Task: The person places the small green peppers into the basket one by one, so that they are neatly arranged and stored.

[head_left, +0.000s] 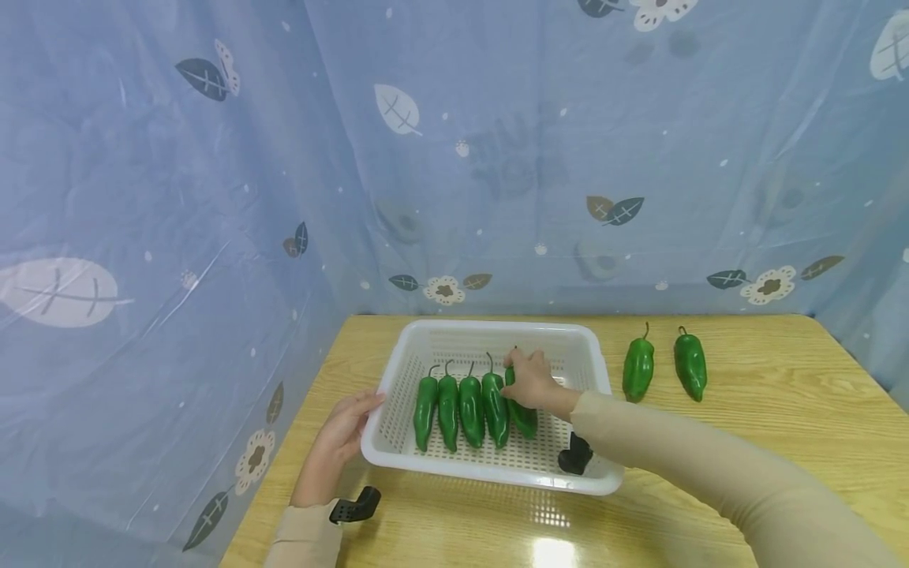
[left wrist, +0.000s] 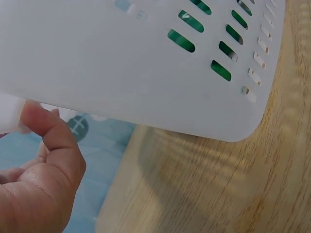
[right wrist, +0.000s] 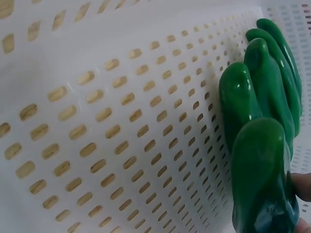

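Observation:
A white perforated plastic basket [head_left: 490, 480] stands on the table with a row of green peppers [head_left: 471, 410] lying side by side in its left and middle part, stems toward the far wall. My right hand [head_left: 533, 380] reaches into the basket and grips the rightmost green pepper [right wrist: 262, 174] of the row, beside its neighbour. My left hand [head_left: 346, 426] is at the basket's left rim; in the left wrist view its thumb [left wrist: 41, 119] and fingers pinch the rim.
Two more green peppers [head_left: 638, 367] lie on the wooden table [head_left: 781, 394] to the right of the basket. A blue patterned sheet [head_left: 497, 197] hangs behind and along the left side of the table.

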Tool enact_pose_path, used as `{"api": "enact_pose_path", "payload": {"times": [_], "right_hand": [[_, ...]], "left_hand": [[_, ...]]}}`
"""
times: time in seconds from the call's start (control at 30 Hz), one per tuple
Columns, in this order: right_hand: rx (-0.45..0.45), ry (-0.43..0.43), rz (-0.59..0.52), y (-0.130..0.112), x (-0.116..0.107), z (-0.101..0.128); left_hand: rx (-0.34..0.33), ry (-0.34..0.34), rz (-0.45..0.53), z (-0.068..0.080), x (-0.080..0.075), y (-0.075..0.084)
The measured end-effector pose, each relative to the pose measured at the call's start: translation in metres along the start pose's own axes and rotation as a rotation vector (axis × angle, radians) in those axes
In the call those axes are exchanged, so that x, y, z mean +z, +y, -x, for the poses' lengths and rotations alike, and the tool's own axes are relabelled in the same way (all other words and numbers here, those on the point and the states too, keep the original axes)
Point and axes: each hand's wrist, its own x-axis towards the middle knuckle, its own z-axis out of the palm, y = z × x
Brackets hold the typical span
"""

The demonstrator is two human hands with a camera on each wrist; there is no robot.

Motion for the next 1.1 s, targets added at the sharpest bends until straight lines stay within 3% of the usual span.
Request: {"api": "enact_pose_path", "payload": {"times": [0.47,1.1], "right_hand": [[0.043,-0.049,0.028,0.0050,0.0040,-0.0063],[0.136,-0.084,-0.104,0.0037,0.0058,-0.0090]], "left_hand": [[0.007,-0.008,0.005,0.0004,0.0005,0.0001],[0.000,-0.011,-0.002,0.0007,-0.0001,0.0005]]}}
